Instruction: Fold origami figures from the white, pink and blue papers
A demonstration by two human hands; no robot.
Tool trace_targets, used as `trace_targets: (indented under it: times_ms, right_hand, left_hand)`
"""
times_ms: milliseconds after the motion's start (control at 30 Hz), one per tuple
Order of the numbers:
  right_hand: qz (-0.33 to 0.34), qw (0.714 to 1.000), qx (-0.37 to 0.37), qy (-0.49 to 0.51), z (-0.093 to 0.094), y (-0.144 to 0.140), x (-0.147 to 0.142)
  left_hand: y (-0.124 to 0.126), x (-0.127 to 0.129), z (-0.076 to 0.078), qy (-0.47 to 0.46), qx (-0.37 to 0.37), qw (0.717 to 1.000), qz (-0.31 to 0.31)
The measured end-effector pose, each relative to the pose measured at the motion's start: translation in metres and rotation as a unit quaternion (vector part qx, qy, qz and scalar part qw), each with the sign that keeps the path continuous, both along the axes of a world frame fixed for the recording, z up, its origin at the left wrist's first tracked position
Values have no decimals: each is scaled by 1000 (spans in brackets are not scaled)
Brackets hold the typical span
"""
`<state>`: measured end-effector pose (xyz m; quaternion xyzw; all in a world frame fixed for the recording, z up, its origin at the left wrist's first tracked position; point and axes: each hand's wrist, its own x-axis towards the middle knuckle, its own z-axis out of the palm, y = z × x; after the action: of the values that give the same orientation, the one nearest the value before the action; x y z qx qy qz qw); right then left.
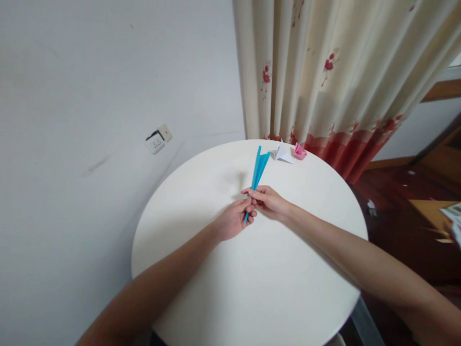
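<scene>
We are holding a folded blue paper [258, 168] over the middle of the round white desk [201, 192], its narrow end down and its fanned tip pointing toward the far edge. Our left hand [234, 220] is pinching the lower end with fingers closed on it, and our right hand [268, 202] is gripping it just above, the two hands touching. Near the far edge, a white folded paper [283, 154] and a pink folded paper [299, 151] are lying just beside each other, before the curtain [342, 72].
</scene>
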<state>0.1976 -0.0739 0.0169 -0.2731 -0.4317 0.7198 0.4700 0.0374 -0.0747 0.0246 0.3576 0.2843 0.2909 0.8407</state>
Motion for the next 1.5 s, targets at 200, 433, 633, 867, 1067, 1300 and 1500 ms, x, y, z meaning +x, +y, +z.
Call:
trace_targets:
  times_ms: [200,433,633,867,1067,1300,1500]
  right_hand:
    - [-15,999,27,-22,0,2,5]
    - [-93,990,17,-105,2,7,8]
    - [-130,973,68,-177,8,8,13]
    - [-212,922,124,-300,2,15,12]
    - [-195,888,135,-394,-10,17,15]
    - [-112,867,142,-465,-19,16,15]
    - [-103,842,131,-514,-10,11,17]
  left_hand:
    - [-1,1,-4,82,89,993,9]
    - [-1,2,-3,118,109,985,55]
    - [-1,2,-3,117,95,987,59]
    - [4,3,-4,213,203,953,74]
    - [20,-3,-12,311,284,899,120]
    - [22,-5,-18,371,312,867,119]
    - [23,-9,-16,414,334,841,98]
